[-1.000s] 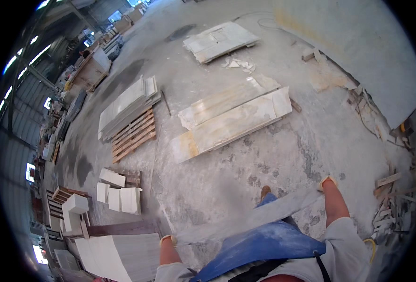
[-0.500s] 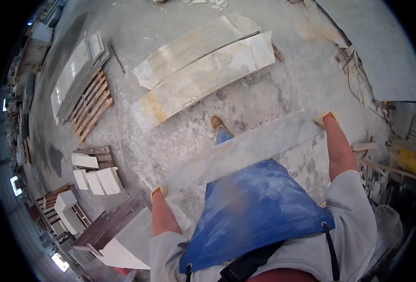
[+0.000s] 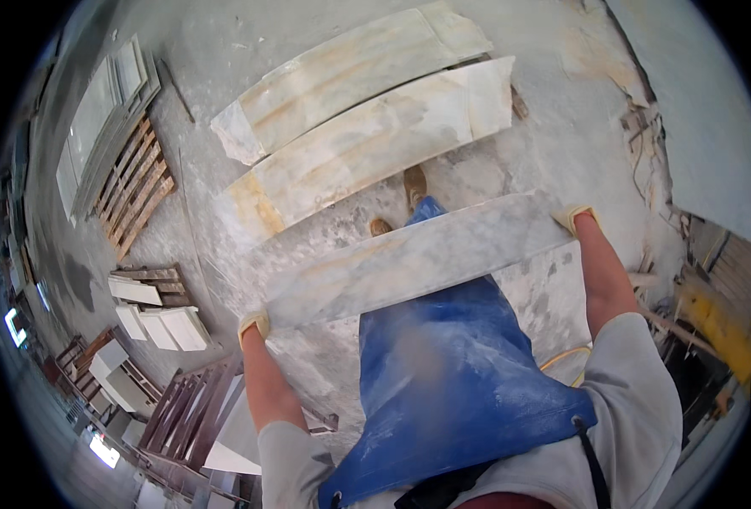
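Centre of the frame, here's the long grey-white marbled stone slab (image 3: 409, 254), thin, cloudy-veined and dusty, slanting up from left to right. It's held across the front of a powder-smeared blue apron (image 3: 443, 365)! The cream-gloved left hand (image 3: 254, 324) has the lower-left end, the cream-gloved right hand (image 3: 572, 219) the upper-right one; both sets of fingers are closed on those short ends, though the tips are too small to tell apart.

Just above, brown shoes (image 3: 415, 182) on the floor, and then two long cream stone slabs with rusty tan staining (image 3: 392, 136), side by side, rough at their left ends. Upper left, flat pale slabs (image 3: 95, 119) are stacked by a slatted wooden pallet (image 3: 136, 187); below that, cream rectangular blocks (image 3: 172, 329) in a row.

And underfoot, rough grey concrete floor (image 3: 210, 76), blotched and chalky, with a broad grey sheet (image 3: 706, 110) filling the upper right.
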Motion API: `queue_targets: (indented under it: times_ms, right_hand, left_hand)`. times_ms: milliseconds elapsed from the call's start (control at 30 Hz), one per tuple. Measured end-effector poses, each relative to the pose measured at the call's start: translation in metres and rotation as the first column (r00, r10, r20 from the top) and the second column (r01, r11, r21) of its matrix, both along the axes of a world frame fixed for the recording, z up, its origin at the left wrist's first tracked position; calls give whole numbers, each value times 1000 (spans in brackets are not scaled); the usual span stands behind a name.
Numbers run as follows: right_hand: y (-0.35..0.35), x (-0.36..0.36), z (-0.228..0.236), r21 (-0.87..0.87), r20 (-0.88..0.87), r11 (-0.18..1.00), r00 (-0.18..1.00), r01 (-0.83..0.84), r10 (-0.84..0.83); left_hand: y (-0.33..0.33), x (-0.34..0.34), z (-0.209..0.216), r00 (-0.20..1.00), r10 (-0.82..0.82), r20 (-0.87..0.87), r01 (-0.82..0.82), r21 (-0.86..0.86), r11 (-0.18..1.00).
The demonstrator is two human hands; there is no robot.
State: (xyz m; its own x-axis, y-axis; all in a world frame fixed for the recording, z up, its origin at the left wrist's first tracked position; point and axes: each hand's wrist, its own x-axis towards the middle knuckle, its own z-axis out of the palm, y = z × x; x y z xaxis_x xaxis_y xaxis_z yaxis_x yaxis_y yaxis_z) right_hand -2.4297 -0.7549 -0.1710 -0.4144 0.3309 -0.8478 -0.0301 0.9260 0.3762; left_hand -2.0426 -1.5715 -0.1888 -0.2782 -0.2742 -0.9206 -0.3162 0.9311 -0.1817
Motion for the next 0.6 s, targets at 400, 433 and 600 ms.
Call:
queue_targets:
  times_ms: [400, 433, 600]
  right_hand:
    - [-98, -259, -173, -159, -181, 956, 960, -245, 216]
    - [-116, -277, -181, -133, -86, 977, 984, -169, 158]
    - [-119, -317, -252, -119, -304, 987, 950, -105, 65]
  left_hand:
    - [-14, -176, -135, 923, 363, -130, -375, -78, 924]
    - [-15, -191, -148, 894, 416, -167, -433, -82, 898]
    - [-13, -246, -204, 668, 638, -384, -705, -50, 708]
